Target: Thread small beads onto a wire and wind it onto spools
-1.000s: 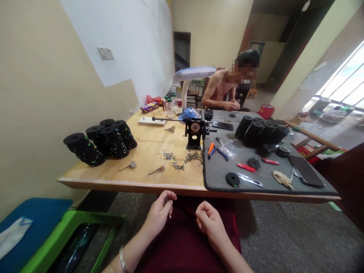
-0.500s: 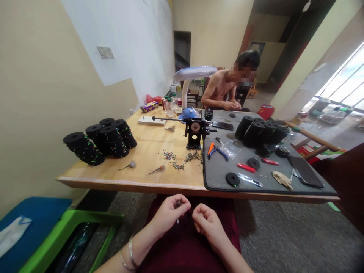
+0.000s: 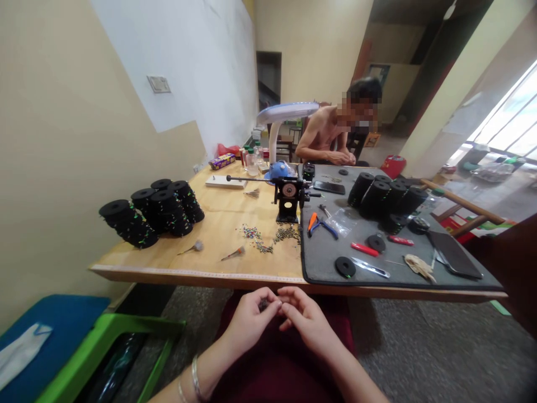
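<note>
Over my lap, just below the table's front edge, my left hand (image 3: 251,316) is closed on a small dark bristly bundle (image 3: 263,305), mostly hidden by the fingers. The fingertips of my right hand (image 3: 300,313) are pinched together and meet the left thumb and forefinger. What the right fingers grip, if anything, is too small to make out. Two brush-like bundles, a grey one (image 3: 196,246) and an orange-banded one (image 3: 235,253), lie on the wood nearby. Beyond them are a scatter of coloured beads (image 3: 251,232) and a pile of small metallic pieces (image 3: 287,234).
Stacked black foam spools (image 3: 168,210) stand at left, more (image 3: 375,193) at right. A black hand-cranked winder (image 3: 288,196) sits centrally below a lamp (image 3: 289,111). Pliers (image 3: 322,226), a utility knife (image 3: 370,267) and a phone (image 3: 329,187) lie on the grey mat (image 3: 319,263). A co-worker (image 3: 325,131) sits opposite.
My right hand has moved up and left, so its fingertips now meet those of my left hand. The view has shifted slightly.
</note>
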Available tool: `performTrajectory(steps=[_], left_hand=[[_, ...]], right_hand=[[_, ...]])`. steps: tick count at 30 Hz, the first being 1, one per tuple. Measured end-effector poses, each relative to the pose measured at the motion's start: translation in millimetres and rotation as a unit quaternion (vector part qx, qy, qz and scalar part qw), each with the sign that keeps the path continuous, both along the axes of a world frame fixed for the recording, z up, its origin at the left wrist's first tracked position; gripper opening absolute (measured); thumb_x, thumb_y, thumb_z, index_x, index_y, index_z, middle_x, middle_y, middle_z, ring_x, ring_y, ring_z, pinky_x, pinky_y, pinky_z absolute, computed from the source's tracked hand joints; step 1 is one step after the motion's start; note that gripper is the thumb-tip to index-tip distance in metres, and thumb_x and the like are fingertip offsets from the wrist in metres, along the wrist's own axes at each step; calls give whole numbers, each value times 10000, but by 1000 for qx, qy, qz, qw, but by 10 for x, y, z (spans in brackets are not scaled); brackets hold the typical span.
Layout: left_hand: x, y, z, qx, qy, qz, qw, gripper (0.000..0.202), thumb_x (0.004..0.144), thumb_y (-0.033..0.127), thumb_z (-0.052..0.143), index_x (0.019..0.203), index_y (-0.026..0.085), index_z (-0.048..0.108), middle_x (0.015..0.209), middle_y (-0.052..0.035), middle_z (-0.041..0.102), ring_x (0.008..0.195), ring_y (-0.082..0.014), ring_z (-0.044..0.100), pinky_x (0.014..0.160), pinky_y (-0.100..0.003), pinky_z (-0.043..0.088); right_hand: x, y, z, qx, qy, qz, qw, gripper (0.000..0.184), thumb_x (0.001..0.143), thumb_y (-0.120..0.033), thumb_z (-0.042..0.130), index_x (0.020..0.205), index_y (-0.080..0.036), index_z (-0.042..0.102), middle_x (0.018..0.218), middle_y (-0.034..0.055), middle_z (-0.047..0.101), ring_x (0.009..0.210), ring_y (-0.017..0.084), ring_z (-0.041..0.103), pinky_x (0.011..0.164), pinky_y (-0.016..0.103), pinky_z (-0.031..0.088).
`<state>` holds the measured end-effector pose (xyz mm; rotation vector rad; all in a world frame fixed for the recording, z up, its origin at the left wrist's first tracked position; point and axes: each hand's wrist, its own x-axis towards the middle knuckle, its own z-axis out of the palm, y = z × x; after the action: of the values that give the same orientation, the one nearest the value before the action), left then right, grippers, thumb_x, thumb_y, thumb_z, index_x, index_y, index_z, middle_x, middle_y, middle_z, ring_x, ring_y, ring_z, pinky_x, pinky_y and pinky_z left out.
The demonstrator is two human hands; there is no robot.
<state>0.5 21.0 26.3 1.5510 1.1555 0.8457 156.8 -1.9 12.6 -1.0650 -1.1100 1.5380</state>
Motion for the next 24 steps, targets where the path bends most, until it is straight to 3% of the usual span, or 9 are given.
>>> performTrajectory(steps=[4, 9, 12, 17, 24], left_hand=[[-23, -16, 50, 66, 55, 3, 996, 219, 814, 309, 543, 669, 166, 624, 637, -30, 640, 607, -162, 550, 581, -246, 387], [-127, 79, 95, 121, 110, -28, 986, 182, 811, 273, 541, 680, 182, 628, 622, -25, 623, 587, -163, 535, 557, -249, 369], [-247, 307, 120, 196, 186, -15, 963, 178, 840, 255, 492, 730, 192, 616, 683, -43, 631, 645, -186, 558, 613, -273, 386], [-423, 783, 110, 258, 381, 10, 888, 135, 810, 168, 503, 888, 185, 611, 837, -82, 652, 827, -242, 569, 722, -327, 399], [-439, 1110, 142, 324, 397, 35, 858, 144, 820, 191, 539, 941, 194, 618, 945, -82, 654, 933, -250, 535, 832, -376, 382]], right_hand=[[-110, 22, -26, -16, -43, 16, 999, 264, 772, -411, 611, 804, -164, 522, 553, -35, 563, 440, 85, 472, 429, 192, 366], [-109, 56, -134, 27, -88, -14, 996, 287, 746, -398, 635, 648, -181, 474, 464, -85, 405, 424, 64, 325, 424, 193, 235], [-88, 101, -218, 13, -42, -38, 998, 341, 727, -469, 639, 652, -194, 453, 449, -103, 348, 400, 56, 258, 402, 193, 186], [-71, 133, -296, -41, 37, -79, 995, 479, 616, -609, 682, 639, -212, 415, 395, -138, 257, 348, 33, 153, 368, 188, 96], [-50, 67, -243, -84, 72, -104, 988, 503, 574, -610, 722, 654, -206, 433, 393, -145, 229, 347, 22, 119, 367, 181, 51]])
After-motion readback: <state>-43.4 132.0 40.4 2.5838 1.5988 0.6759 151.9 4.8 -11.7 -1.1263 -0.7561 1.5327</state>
